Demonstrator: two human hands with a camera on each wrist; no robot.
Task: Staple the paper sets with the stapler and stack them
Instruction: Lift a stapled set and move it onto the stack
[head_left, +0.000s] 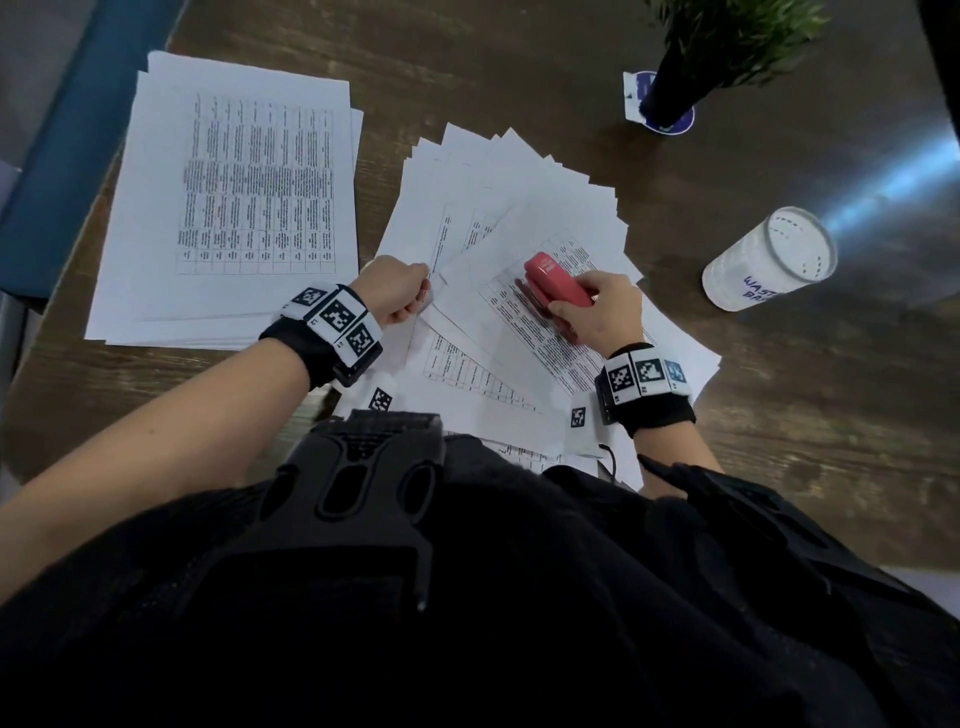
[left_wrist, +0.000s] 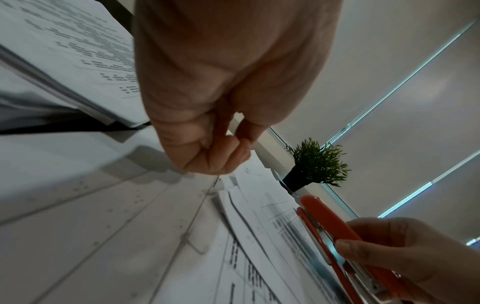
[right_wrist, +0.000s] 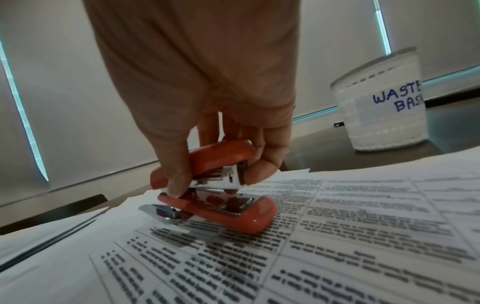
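both hands busy: right hand (head_left: 605, 312) grips stapler (head_left: 556, 287); left hand (head_left: 397, 291) pinches sheet (head_left: 441, 249); basket (right_wrist: 381, 102) reads "waste".

Left side: neat stack (head_left: 228, 208) covers the table (head_left: 519, 78) to its left edge.
Centre: fanned sheets (head_left: 519, 208) spread wide; left hand (head_left: 397, 291) at their left edge, right hand (head_left: 605, 312) with stapler (head_left: 556, 283) on top.
Far right: plant (head_left: 691, 67) stands upright.
Right: basket (head_left: 769, 260) stands upright near the sheets.
Open lanes: bare wood between plant and basket, and behind the fan.
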